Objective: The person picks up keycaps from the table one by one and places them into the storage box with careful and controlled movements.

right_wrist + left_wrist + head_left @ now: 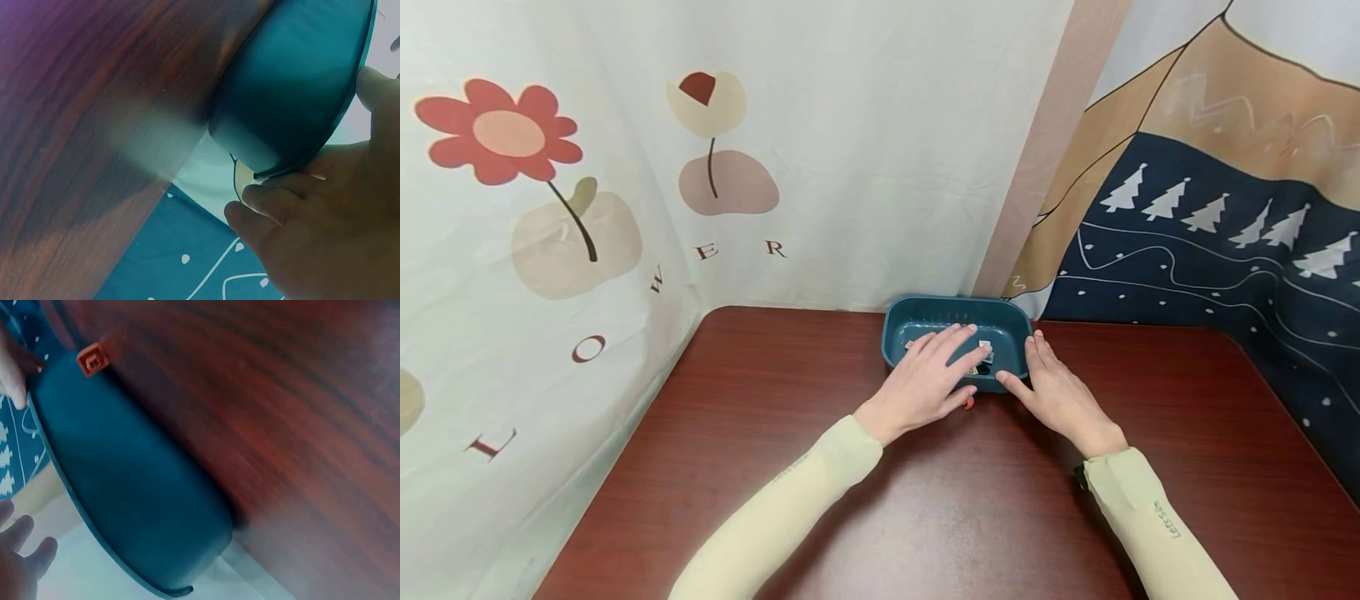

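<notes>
A dark teal plastic basin [895,329] stands at the table's far edge. Several small pale and dark pieces, such as a white one [985,346], lie inside it. My left hand [925,379] is over the basin's near left side, fingers spread and holding nothing. At the right end, my right hand [1060,396] has its fingers extended along the outside wall and its thumb [375,87] at the near rim. A small orange-red square piece [93,359] is by the basin's near wall, below my left thumb in the head view.
The reddish-brown wooden table [760,467] stretches toward me and to both sides. Behind it hangs a white curtain [850,167] printed with flowers and letters. A navy cloth [1210,258] with white trees hangs at the right.
</notes>
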Demonstrator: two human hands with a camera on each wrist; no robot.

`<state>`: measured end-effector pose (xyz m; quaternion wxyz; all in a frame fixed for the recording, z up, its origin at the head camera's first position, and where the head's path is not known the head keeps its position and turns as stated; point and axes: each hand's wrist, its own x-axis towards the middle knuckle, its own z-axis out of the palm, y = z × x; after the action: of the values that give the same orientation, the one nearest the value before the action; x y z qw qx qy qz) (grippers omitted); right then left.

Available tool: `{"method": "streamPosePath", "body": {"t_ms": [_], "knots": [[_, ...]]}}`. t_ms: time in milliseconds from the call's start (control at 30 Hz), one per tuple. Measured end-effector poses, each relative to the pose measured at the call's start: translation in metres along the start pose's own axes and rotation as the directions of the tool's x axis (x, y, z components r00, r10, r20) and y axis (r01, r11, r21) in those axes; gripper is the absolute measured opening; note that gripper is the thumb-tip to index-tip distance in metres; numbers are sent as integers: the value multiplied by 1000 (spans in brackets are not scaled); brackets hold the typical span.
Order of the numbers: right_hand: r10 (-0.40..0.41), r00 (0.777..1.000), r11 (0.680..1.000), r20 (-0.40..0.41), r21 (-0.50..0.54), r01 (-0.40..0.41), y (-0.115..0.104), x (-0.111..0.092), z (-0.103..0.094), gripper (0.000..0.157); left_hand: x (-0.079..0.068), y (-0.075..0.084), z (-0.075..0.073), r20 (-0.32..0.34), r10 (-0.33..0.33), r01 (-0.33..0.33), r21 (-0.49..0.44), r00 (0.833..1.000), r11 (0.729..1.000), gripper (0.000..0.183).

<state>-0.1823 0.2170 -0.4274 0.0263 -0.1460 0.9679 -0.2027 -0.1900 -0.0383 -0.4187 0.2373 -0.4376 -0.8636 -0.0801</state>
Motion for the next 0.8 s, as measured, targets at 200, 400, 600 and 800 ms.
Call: {"method": "streamPosePath", "body": {"t_ms": [200,400,600,800], "knots": [[0,1000,1000,-1,-8,0,-2,0,-1,99,-4,9,5,-9,71,-70,54,997,996,57],[2,1000,1000,-12,-18,-2,-3,-1,-1,96,-9,19,6,-24,180,-178,52,983,983,50],[12,1000,1000,-10,-2,-12,-4,-2,0,97,-13,25,8,35,238,-240,48,971,970,36],[18,1000,1000,-1,4,-18,-3,-2,1,99,-15,26,10,130,261,-274,93,957,957,26]]}}
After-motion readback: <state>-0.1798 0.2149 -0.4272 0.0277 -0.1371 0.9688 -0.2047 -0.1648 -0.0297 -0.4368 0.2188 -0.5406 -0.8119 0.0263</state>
